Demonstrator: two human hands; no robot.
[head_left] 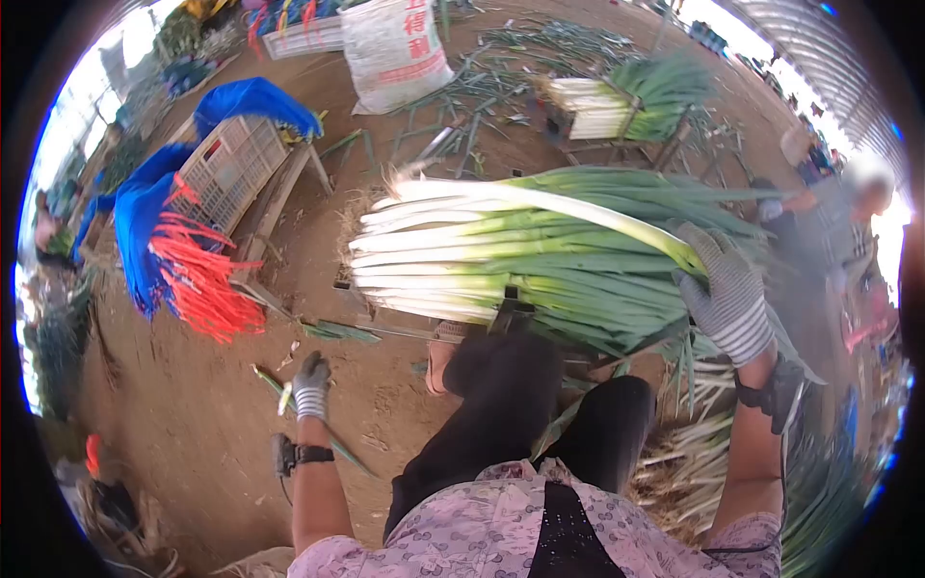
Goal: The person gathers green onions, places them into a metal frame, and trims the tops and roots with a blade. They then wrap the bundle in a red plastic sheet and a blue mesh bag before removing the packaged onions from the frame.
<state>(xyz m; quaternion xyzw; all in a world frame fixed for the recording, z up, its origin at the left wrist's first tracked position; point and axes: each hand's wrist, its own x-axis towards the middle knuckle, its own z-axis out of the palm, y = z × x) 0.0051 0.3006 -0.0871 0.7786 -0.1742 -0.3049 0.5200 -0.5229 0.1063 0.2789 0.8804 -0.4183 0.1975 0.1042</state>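
Observation:
Gloved in grey with white stripes, my right hand [725, 292] is closed round the green part of one long leek [568, 210]. That leek lies across the top of a large pile of leeks [462, 252], white ends to the left and green leaves to the right, in a low metal rack [511, 310]. My left hand [311, 385], in a matching glove, hangs low at the left over the dirt floor, near a thin green and white leaf scrap [287, 398]. Whether its fingers hold anything is too small to tell.
A plastic crate [229, 173] with blue cloth and red strips [198, 279] stands left. Behind are a white sack [397, 53] and another leek bundle [617, 108]. More leeks [689, 472] lie by my right leg. A co-worker [838, 217] is at the right.

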